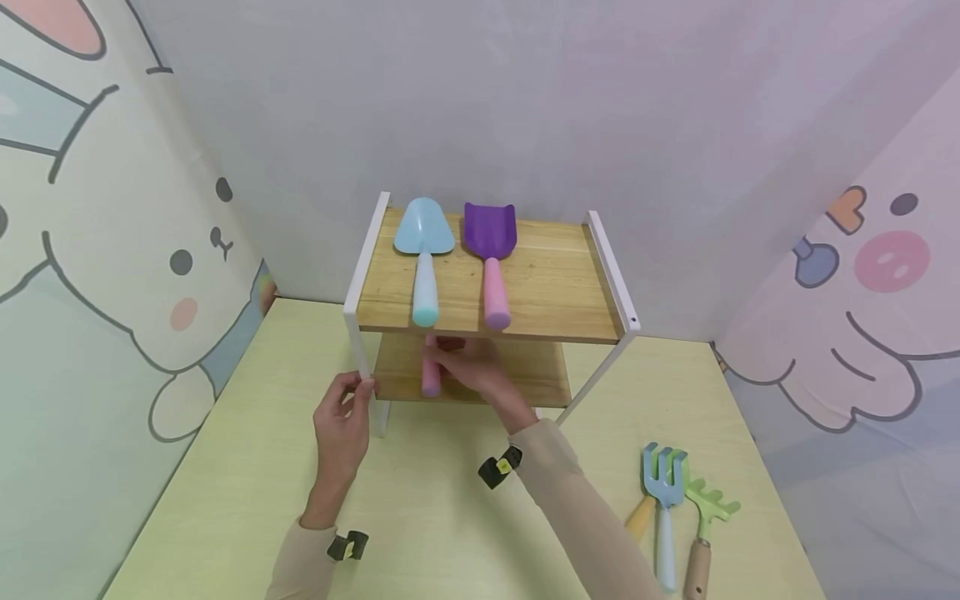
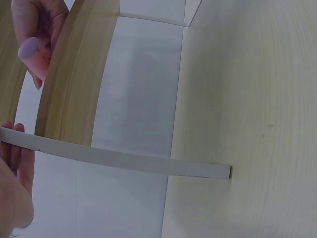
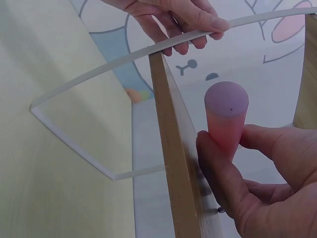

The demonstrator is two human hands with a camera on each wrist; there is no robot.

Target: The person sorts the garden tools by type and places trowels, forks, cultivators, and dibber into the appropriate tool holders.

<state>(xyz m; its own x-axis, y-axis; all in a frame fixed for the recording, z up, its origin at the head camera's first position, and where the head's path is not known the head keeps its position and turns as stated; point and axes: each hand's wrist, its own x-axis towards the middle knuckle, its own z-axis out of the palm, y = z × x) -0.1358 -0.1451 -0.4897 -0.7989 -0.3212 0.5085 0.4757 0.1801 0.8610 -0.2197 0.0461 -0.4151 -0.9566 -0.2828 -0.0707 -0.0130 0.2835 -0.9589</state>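
Observation:
Inside the two-tier shelf rack (image 1: 555, 287), my right hand (image 1: 480, 368) pinches a pink-handled tool (image 1: 431, 377) with a purple end, over the lower shelf. In the right wrist view, thumb and fingers grip that handle; the tool's head is hidden. My left hand (image 1: 341, 433) holds the rack's white left front post (image 2: 119, 158) between thumb and fingers. On the upper board lie a light blue trowel (image 1: 424, 242) and, to its right, a purple scoop (image 1: 491, 233) with a pink handle, both with handles towards me.
On the table's right side lie a light blue fork (image 1: 664, 500), a green rake (image 1: 705, 508) with a brown handle, and a yellow handle (image 1: 640, 518) partly covered by my sleeve. Cloth walls with cartoon animals surround the table (image 1: 247, 467).

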